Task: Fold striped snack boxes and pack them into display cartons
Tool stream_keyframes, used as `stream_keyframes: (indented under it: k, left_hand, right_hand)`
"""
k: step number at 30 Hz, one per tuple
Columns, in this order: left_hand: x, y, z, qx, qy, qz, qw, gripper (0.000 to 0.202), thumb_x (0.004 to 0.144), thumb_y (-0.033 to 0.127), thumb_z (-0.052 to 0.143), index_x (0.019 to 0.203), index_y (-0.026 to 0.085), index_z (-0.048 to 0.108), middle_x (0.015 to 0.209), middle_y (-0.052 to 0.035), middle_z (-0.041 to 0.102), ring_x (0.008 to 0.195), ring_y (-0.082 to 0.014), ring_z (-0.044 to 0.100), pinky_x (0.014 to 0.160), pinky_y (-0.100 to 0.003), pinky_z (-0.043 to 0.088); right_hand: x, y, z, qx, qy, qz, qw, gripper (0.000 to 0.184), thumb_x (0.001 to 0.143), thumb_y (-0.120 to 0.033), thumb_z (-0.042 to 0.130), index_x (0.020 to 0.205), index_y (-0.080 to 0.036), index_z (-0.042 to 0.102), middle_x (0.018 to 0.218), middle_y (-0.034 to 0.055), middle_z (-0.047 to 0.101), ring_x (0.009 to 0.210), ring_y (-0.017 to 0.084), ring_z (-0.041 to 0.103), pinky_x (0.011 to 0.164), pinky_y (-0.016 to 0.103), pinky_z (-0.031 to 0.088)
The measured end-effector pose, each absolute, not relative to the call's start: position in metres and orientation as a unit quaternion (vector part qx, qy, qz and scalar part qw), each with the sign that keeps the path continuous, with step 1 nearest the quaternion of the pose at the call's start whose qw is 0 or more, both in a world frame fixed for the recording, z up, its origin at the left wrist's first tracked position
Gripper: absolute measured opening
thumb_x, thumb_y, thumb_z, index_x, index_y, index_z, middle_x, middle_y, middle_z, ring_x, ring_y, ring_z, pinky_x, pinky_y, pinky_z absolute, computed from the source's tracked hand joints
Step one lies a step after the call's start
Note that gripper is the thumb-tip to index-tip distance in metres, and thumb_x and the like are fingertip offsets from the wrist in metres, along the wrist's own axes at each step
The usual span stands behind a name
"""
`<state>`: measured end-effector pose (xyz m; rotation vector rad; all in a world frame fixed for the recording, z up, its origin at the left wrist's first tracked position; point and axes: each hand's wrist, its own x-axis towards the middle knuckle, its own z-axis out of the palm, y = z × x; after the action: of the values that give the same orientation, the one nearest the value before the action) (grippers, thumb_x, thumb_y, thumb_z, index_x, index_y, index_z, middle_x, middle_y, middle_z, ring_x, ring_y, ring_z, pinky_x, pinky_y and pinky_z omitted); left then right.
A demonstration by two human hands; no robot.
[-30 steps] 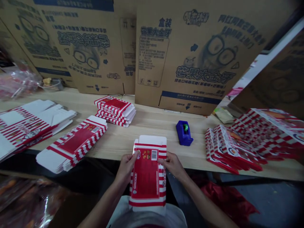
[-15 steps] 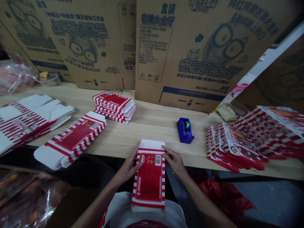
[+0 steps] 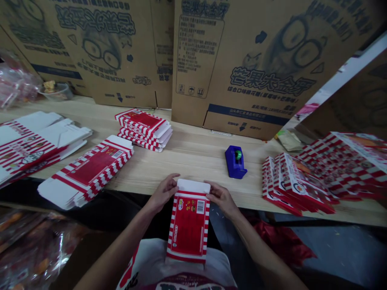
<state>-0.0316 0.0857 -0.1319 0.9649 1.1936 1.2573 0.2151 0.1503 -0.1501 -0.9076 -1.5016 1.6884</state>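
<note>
Flat-folded red-and-white striped carton (image 3: 188, 227) over the front edge of the wooden bench (image 3: 187, 165), upper corners between left hand (image 3: 162, 193) and right hand (image 3: 221, 198). Fingers (image 3: 173, 180) slightly apart, possibly only resting, not clearly clamped. Likely light, stiff, slick card; best gripped along the long edges.

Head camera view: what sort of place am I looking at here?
Probably a packing workshop: stacks of flat red-and-white printed cartons on a wooden bench, flattened corrugated shipping boxes standing behind it, and a blue tape dispenser.

Dim, even indoor light; soft shadows; flat carton (image 3: 188, 226) sharp; edges wide-angle warped.
</note>
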Motion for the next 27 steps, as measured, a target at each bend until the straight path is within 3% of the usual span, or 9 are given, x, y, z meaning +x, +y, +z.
stream_keyframes:
  k: [3,6,8,10,14,19,27]
  left_hand:
    - [-0.039,0.082,-0.133,0.523,0.489,0.490,0.497,0.021,0.080,0.034,0.065,0.090,0.017,0.070,0.088,-0.0061,0.063,0.084,-0.0176,0.061,0.075,-0.028,0.048]
    - [-0.041,0.077,-0.133,0.588,0.488,0.459,0.453,0.020,0.082,0.034,0.063,0.083,0.016,0.071,0.097,-0.0098,0.064,0.088,-0.0191,0.061,0.076,-0.028,0.048]
    - [-0.039,0.074,-0.131,0.590,0.503,0.446,0.447,0.023,0.083,0.035,0.062,0.078,0.015,0.070,0.086,-0.0085,0.066,0.079,-0.0176,0.062,0.071,-0.027,0.047]
    - [-0.036,0.075,-0.126,0.597,0.525,0.434,0.425,0.022,0.081,0.035,0.063,0.079,0.015,0.071,0.079,-0.0069,0.067,0.073,-0.0166,0.061,0.068,-0.026,0.046]
    - [-0.033,0.083,-0.114,0.593,0.535,0.421,0.430,0.022,0.079,0.033,0.063,0.090,0.015,0.073,0.083,-0.0075,0.070,0.075,-0.0183,0.063,0.067,-0.027,0.047]
    - [-0.036,0.093,-0.105,0.552,0.535,0.412,0.489,0.023,0.074,0.036,0.066,0.072,0.013,0.068,0.064,-0.0029,0.064,0.061,-0.0154,0.057,0.057,-0.025,0.044]
    - [-0.037,0.070,-0.129,0.570,0.497,0.428,0.495,0.023,0.079,0.037,0.065,0.083,0.014,0.069,0.085,-0.0082,0.071,0.077,-0.0192,0.064,0.069,-0.027,0.050]
  right_hand:
    - [0.219,0.148,-0.149,-0.347,-0.641,0.591,0.346,0.021,0.076,-0.038,0.073,0.088,-0.021,0.073,0.084,0.0036,0.063,0.079,0.016,0.061,0.073,0.029,0.051]
    - [0.219,0.138,-0.145,-0.341,-0.690,0.528,0.360,0.018,0.082,-0.037,0.067,0.090,-0.023,0.075,0.097,0.0076,0.067,0.093,0.020,0.062,0.081,0.032,0.051]
    - [0.217,0.133,-0.141,-0.349,-0.692,0.522,0.356,0.019,0.084,-0.038,0.064,0.091,-0.024,0.075,0.105,0.0087,0.068,0.100,0.022,0.062,0.085,0.034,0.051]
    - [0.215,0.130,-0.135,-0.370,-0.679,0.529,0.350,0.020,0.082,-0.040,0.066,0.086,-0.023,0.075,0.100,0.0086,0.070,0.094,0.022,0.065,0.081,0.034,0.052]
    - [0.209,0.136,-0.123,-0.416,-0.654,0.538,0.332,0.024,0.072,-0.035,0.074,0.090,-0.019,0.072,0.085,0.0059,0.072,0.077,0.021,0.066,0.069,0.031,0.053]
    - [0.204,0.146,-0.113,-0.433,-0.647,0.536,0.327,0.015,0.072,-0.031,0.070,0.069,-0.017,0.064,0.062,0.0002,0.063,0.057,0.014,0.057,0.054,0.025,0.044]
    - [0.204,0.102,-0.130,-0.399,-0.651,0.506,0.401,0.009,0.082,-0.031,0.064,0.082,-0.024,0.069,0.095,0.0052,0.071,0.090,0.022,0.066,0.081,0.034,0.051]
